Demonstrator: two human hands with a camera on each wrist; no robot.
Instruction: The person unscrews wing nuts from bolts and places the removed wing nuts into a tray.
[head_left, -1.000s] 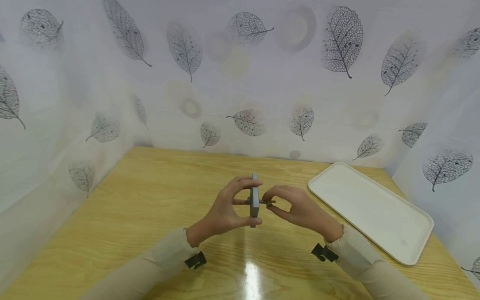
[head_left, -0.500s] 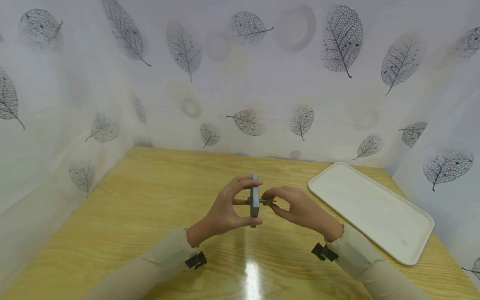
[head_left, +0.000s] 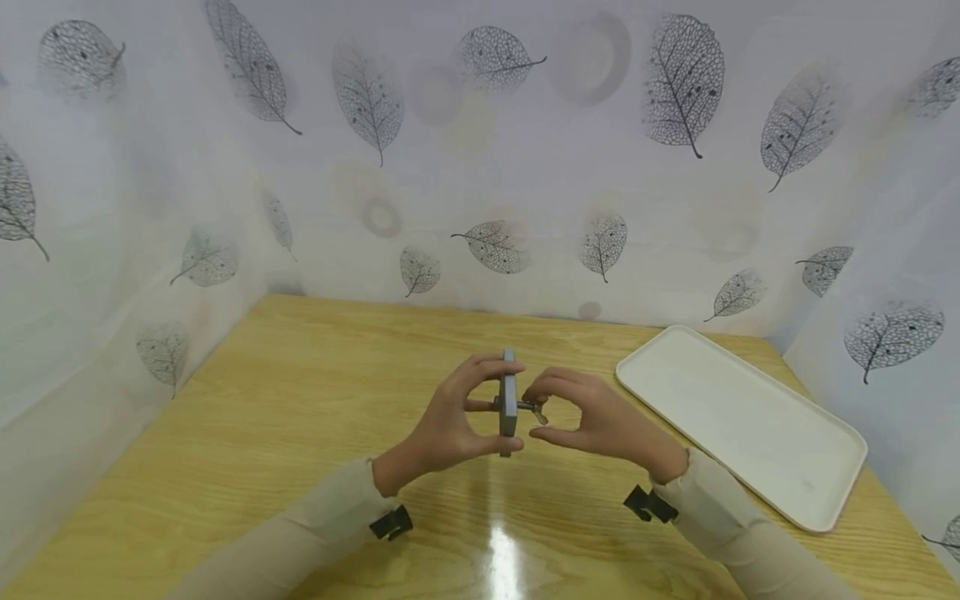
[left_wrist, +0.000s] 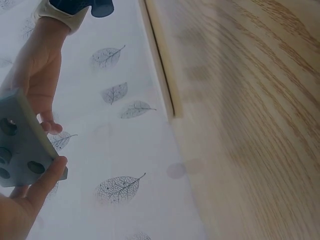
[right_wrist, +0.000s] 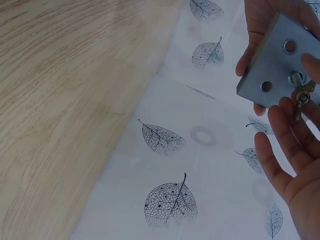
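Note:
My left hand (head_left: 442, 414) grips a grey metal plate (head_left: 509, 400) on edge, fingers at the top and thumb at the bottom. Several round holes pierce the plate (left_wrist: 20, 142). Through one of them passes a bolt (head_left: 523, 405), and a finger of the left hand touches its head. A brass-coloured wing nut (right_wrist: 303, 97) sits on the bolt's threaded end. My right hand (head_left: 592, 417) has its curled fingers and thumb around the wing nut, one wing pointing down between them. In the right wrist view, fingertips lie close against it; exact contact of the thumb is unclear.
A white rectangular tray (head_left: 750, 425) lies at the right of the wooden table (head_left: 337, 367). White cloth (head_left: 480, 150) with printed leaves hangs behind and at both sides. Each sleeve cuff carries a dark wrist camera (head_left: 649, 505).
My right thumb has moved down, away from the index finger, so the hand's pinch is wider. The wing nut has turned, one wing now pointing down. The left hand and plate stay nearly still.

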